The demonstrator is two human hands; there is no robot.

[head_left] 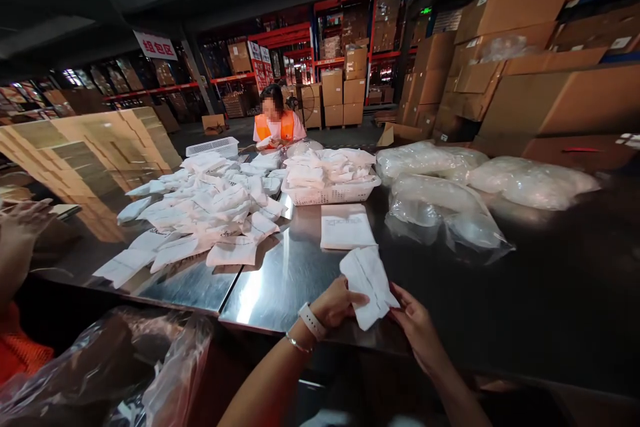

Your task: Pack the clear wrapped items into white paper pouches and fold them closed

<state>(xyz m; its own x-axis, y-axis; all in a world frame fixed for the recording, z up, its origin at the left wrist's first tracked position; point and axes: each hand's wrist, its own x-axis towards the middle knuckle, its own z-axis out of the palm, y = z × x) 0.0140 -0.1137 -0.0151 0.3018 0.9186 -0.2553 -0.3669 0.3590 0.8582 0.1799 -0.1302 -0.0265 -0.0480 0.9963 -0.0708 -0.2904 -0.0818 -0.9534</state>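
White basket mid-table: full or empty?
Full. The white basket is heaped above its rim with white fabric pieces. Both hands, left hand and right hand, hold a separate white piece.

Both forearms are bare, with no sleeve showing anywhere along them up to the bottom edge of the view. The left hand (336, 305) has a watch with a white band strapped round its wrist, and a thin metallic bangle sits just behind the band (further up the arm). The right hand (417, 327) wears nothing on wrist or fingers that can be made out. No gloves cover either hand, and the fingernails look unpainted.
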